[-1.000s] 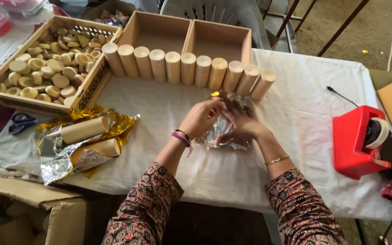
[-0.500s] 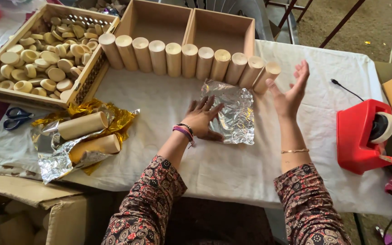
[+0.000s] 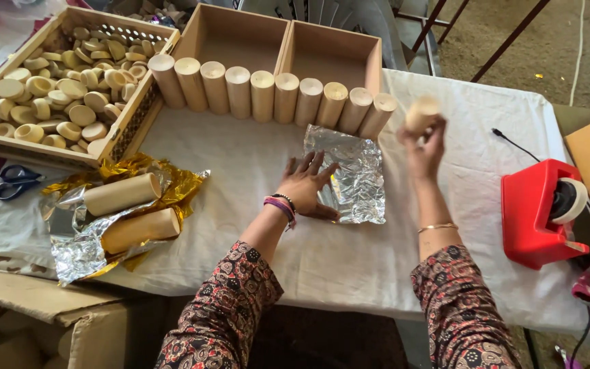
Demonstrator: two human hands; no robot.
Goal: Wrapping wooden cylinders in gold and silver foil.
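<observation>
A crinkled sheet of silver foil lies flat on the white tablecloth. My left hand presses on its left edge with the fingers spread. My right hand is raised to the right of the foil and grips a pale wooden cylinder, lifted off the right end of a row of similar cylinders that leans against two cardboard boxes.
Two brown boxes stand behind the row. A wooden tray of round pale discs sits at far left. Two cylinders on gold and silver foil, blue scissors, a red tape dispenser at right.
My hands left the foil bunched between them; the foil now lies spread flat. My right hand reached to the row's right end and has lifted a cylinder. My left hand stayed on the foil.
</observation>
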